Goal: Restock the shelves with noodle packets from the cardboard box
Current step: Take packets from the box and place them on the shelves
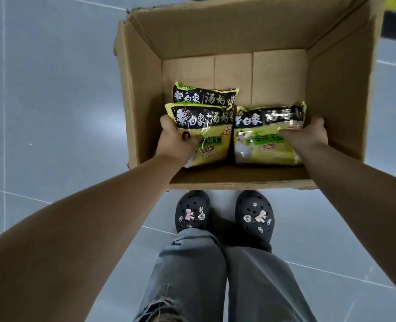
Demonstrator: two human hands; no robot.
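We have both hands down in the cardboard box (141, 89), each on a noodle packet.
Our left hand (176, 135) grips the left packet (206, 135), thumb on its face; our right hand (306, 133) seems curled round the right packet (266, 135), though its fingers blur. A third packet (204, 96) lies just behind the left one.

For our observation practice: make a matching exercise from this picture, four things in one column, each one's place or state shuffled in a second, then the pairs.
1 left hand
2 right hand
3 rear packet
4 cardboard box

A stands on the grey floor
B grips the right front packet
C farthest back, in neither hand
D grips the left front packet

Pairs: 1-D, 2-B, 3-C, 4-A
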